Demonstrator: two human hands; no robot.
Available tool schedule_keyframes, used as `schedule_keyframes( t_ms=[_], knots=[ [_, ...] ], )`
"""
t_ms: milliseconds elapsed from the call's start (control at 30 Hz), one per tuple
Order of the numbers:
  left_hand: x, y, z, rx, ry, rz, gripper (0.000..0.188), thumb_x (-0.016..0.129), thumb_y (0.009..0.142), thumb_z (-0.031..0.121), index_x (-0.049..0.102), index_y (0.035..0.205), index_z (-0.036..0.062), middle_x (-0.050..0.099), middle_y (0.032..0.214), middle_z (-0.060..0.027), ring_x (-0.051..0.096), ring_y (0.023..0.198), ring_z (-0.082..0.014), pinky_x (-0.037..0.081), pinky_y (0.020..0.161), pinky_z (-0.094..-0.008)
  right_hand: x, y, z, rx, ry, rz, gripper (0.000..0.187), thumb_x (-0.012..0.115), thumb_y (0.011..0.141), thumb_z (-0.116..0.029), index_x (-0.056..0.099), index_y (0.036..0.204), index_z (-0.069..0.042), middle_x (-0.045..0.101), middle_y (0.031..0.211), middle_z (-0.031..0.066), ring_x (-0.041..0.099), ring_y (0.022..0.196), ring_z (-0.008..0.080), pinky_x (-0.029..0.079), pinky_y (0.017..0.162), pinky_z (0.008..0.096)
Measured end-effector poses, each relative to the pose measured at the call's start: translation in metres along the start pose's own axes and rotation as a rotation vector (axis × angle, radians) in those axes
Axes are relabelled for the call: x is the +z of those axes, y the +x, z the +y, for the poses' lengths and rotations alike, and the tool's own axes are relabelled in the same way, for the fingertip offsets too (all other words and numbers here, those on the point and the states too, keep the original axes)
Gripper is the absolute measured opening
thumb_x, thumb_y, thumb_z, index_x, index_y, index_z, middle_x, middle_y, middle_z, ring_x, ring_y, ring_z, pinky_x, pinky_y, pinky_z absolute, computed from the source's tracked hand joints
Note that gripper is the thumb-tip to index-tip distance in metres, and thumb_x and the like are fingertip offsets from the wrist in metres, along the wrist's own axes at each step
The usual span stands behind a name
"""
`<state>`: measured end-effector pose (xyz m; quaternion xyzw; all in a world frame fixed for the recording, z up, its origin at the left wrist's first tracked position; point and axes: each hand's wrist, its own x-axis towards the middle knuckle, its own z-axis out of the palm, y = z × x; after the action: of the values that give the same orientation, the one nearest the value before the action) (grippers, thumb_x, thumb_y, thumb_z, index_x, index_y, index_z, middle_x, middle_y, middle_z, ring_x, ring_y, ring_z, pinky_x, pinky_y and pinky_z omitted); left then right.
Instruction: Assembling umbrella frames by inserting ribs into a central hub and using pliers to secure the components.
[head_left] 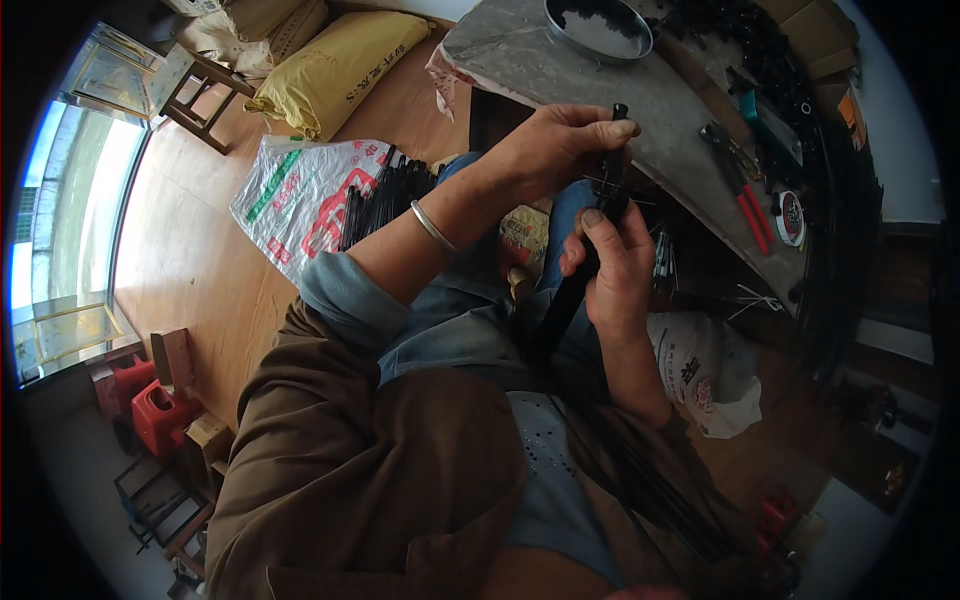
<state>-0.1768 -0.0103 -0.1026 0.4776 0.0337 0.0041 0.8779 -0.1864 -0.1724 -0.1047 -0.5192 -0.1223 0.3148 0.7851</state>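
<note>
We grip a black strip bundle (575,290) at frame centre.
Its lower end vanishes against our lap; left hand (555,150) pinches the top tip, right hand (615,270) wraps the middle.

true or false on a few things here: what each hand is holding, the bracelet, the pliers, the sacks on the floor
1. Both hands grip one long black strip. True: the left hand holds its top, the right hand lower down.
2. A silver bangle is on the right wrist. False: it is on the left wrist.
3. Red-handled pliers lie on the grey table. True.
4. The yellow sack stands on the table. False: it lies on the wooden floor.
</note>
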Motion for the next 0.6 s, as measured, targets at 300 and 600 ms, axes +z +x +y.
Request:
schedule_keyframes(
  t_ms=[300, 600],
  knots=[
    [0.0069, -0.0024, -0.0010, 0.080, 0.194, 0.113, 0.036, 0.072, 0.084, 0.021, 0.063, 0.111, -0.0010, 0.066, 0.092, -0.0037, 0.061, 0.084, -0.0095, 0.050, 0.077, -0.0245, 0.0001, 0.0013, 0.0028, -0.019, -0.030, 0.020, 0.015, 0.060, 0.089, -0.011, 0.054, 0.102, -0.005, 0.054, 0.079, 0.0023, 0.048, 0.057, 0.0106, 0.042, 0.050, 0.0265],
    [0.0084, -0.0038, -0.0003, 0.117, 0.274, 0.136, 0.034, 0.073, 0.083, 0.022, 0.065, 0.107, -0.0001, 0.067, 0.092, -0.0042, 0.061, 0.083, -0.0096, 0.051, 0.075, -0.0243, -0.0005, 0.0012, 0.0013, -0.027, -0.035, 0.010, 0.015, 0.060, 0.089, -0.011, 0.054, 0.102, -0.005, 0.053, 0.077, 0.0026, 0.048, 0.057, 0.0109, 0.042, 0.050, 0.0268]
  ],
)
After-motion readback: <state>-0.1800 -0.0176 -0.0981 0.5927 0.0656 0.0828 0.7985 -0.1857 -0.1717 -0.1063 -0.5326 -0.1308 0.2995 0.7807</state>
